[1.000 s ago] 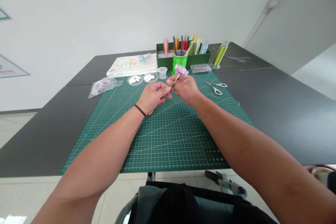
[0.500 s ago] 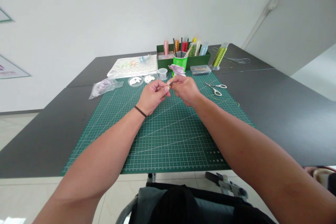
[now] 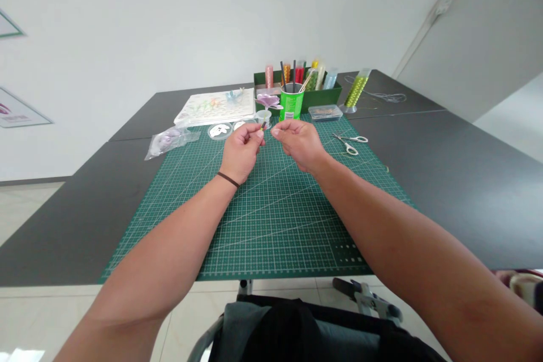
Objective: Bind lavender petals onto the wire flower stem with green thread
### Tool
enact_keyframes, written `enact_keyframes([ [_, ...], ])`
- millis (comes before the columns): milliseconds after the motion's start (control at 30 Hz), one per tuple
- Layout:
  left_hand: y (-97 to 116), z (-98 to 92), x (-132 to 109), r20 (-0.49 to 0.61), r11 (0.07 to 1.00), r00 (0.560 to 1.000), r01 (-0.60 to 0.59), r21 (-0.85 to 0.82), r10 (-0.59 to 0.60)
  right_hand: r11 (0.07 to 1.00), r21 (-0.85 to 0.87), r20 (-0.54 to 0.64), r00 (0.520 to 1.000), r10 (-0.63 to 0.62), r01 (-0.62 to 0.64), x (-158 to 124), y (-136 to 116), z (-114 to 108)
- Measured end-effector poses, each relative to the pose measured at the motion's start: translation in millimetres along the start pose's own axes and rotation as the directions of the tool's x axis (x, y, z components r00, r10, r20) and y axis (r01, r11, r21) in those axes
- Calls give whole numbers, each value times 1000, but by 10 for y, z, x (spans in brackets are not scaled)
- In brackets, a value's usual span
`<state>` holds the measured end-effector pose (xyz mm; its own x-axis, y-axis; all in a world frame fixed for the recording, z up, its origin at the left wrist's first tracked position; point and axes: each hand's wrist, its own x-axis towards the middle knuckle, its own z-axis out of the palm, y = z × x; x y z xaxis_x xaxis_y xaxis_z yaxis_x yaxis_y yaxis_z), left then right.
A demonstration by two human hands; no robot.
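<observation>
Over the green cutting mat (image 3: 263, 226), my left hand (image 3: 241, 150) is closed in a pinch on a thin stem, dark at its tip with a bit of yellow-green. A pale purple artificial flower (image 3: 268, 102) shows just beyond the fingertips and appears to be on that stem. My right hand (image 3: 299, 144) is a short gap to the right, thumb and forefinger pressed together. Whatever it may pinch is too fine to make out. Behind the hands are small clear pots (image 3: 263, 117) and a dish of white cut-out shapes (image 3: 219, 130).
A green cup (image 3: 291, 103) of sticks stands before a dark green box (image 3: 331, 96) of thread spools. White-handled scissors (image 3: 351, 147), a clear case (image 3: 324, 113) and a yellow-green spool (image 3: 357, 90) sit at right. A plastic bag (image 3: 167, 140) and white board (image 3: 214, 107) lie left.
My hands have come apart. The left hand has shifted slightly left, and the purple flower has swung from in front of the cup to its left. The right hand has barely moved.
</observation>
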<state>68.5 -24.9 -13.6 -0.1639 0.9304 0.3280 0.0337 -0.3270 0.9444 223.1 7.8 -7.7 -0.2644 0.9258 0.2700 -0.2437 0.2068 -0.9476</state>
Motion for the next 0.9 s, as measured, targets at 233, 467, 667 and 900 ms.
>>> enact_keyframes([
  [233, -64, -15, 21, -70, 986, 995, -52, 159, 64, 1000, -13, 6, 1000, 10, -10, 2, -2, 23],
  [467, 2, 24, -10, -68, 986, 998, -2, 167, 13, 1000, -2, 5, 1000, -16, 16, -14, 21, 47],
  [667, 70, 50, -28, -30, 998, 998, 62, 2, -61, 1000, -8, -13, 1000, -19, 19, -12, 48, 58],
  [900, 58, 46, -21, -60, 996, 996, 64, 69, -60, 1000, -11, -18, 1000, -9, 9, -15, 31, 64],
])
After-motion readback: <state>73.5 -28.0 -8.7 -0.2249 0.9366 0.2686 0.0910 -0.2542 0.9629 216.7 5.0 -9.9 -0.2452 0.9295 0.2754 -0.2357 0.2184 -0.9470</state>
